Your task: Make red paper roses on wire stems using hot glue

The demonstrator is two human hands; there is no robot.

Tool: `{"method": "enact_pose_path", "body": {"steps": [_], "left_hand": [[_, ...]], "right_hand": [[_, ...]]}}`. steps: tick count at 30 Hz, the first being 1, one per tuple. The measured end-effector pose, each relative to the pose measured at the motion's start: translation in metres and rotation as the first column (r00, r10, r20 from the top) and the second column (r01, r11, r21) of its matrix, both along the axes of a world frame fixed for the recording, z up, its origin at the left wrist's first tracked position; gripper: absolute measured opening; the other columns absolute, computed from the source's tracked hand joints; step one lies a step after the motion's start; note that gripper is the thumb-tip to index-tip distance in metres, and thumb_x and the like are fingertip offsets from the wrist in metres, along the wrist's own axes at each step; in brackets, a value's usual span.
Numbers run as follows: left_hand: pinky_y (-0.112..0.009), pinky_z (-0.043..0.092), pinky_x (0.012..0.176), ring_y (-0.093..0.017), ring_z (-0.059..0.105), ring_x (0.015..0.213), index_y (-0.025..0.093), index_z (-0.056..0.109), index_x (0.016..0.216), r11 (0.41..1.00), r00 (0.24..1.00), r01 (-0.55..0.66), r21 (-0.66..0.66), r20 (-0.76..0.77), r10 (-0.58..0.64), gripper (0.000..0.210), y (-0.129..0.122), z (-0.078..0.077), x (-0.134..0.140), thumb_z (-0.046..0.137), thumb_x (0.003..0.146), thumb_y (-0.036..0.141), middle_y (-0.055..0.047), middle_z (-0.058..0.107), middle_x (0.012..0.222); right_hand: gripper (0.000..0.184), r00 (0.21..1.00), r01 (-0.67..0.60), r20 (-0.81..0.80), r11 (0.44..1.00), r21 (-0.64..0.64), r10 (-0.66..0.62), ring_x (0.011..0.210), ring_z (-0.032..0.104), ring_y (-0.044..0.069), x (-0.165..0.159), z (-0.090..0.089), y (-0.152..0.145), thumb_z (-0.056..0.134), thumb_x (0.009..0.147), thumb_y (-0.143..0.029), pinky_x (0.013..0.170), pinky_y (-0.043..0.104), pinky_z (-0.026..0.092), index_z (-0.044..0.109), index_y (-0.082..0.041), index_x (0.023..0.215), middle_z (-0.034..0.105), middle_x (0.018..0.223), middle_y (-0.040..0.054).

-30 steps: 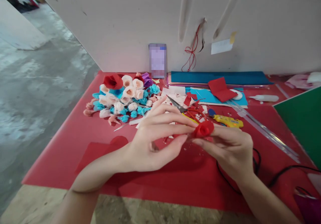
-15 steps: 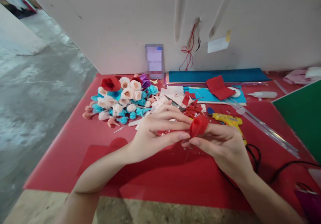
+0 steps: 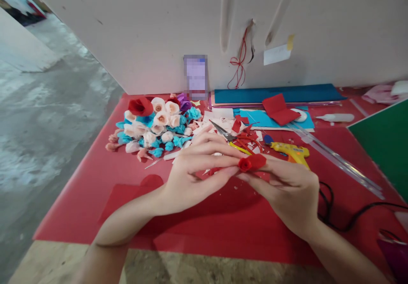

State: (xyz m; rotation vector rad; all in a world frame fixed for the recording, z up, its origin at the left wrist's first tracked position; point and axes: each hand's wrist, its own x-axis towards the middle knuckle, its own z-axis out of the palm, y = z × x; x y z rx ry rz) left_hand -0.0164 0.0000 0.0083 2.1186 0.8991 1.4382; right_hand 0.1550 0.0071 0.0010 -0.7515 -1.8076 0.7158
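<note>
Above the middle of the red table [image 3: 73, 190], nearer its front edge than the back, a small red flower [image 3: 245, 164] of thin, matte, crepe-like material sits between two hands. Its heart is a tight spiral; one broad, rounded petal fans out toward the right. The left hand [image 3: 191, 175] has thumb and fingertips drawn nearly together at the flower's left side, fingers long and lightly bent. The right hand [image 3: 288, 186] pinches the flower from below and behind, thumb under it and fingers curled behind the petal.

Toward the table's back left corner lies a heap of ruffled paper flowers [image 3: 174, 120]: creamy cups, crinkled blue buds, one wide red bloom. A slim rectangular phone [image 3: 196, 80] leans upright on the wall at the back edge. Smooth dark blue sheets [image 3: 274, 94] lie flat along that edge, with a creased red piece [image 3: 280, 110] in front of them. Beyond the hands, pointed metal scissors [image 3: 225, 131] rest among ragged scraps, beside a glossy yellow glue gun [image 3: 291, 150]. Clear plastic strips [image 3: 344, 161] slant toward a stiff green board [image 3: 385, 144] on the right. Near the left edge, a flat red sheet [image 3: 116, 197] passes under the left forearm.
</note>
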Motion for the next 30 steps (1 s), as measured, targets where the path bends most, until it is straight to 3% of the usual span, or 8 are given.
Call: {"method": "enact_pose_path", "body": {"steps": [10,18,30], "left_hand": [[-0.035,0.051,0.08,-0.015,0.061,0.082,0.018,0.068,0.08,0.99,0.993,-0.094,0.102,-0.059,0.1,0.017,-0.0039,0.0028,0.0002,0.06,0.077,0.003,-0.003,0.074,0.085],[-0.033,0.051,0.08,-0.014,0.061,0.081,0.016,0.068,0.078,0.994,0.995,-0.076,0.077,-0.059,0.081,0.015,-0.0037,0.0041,0.0012,0.059,0.079,0.004,-0.004,0.074,0.084],[-0.035,0.051,0.077,-0.016,0.061,0.08,0.015,0.067,0.078,0.997,0.998,-0.059,0.045,-0.013,0.06,0.011,-0.0028,0.0007,0.0011,0.061,0.078,0.006,-0.005,0.073,0.081]], "right_hand": [[0.019,0.998,0.054,0.022,0.988,0.142,-0.058,0.066,0.065,0.01,0.0005,-0.001,-0.0017,0.068,0.072,0.0,0.066,0.016,0.054,0.063,-0.018,0.075,0.068,0.071,-0.003],[0.022,0.999,0.034,0.037,0.996,0.078,-0.037,0.068,0.063,0.007,0.0015,-0.0005,-0.0037,0.07,0.07,0.001,0.067,0.013,0.052,0.064,-0.019,0.076,0.067,0.073,-0.0064],[0.015,1.0,0.002,0.017,0.998,-0.058,-0.001,0.057,0.059,0.008,0.0017,0.0,-0.0029,0.072,0.071,-0.007,0.055,0.015,0.05,0.063,-0.02,0.073,0.065,0.067,-0.0055]]}}
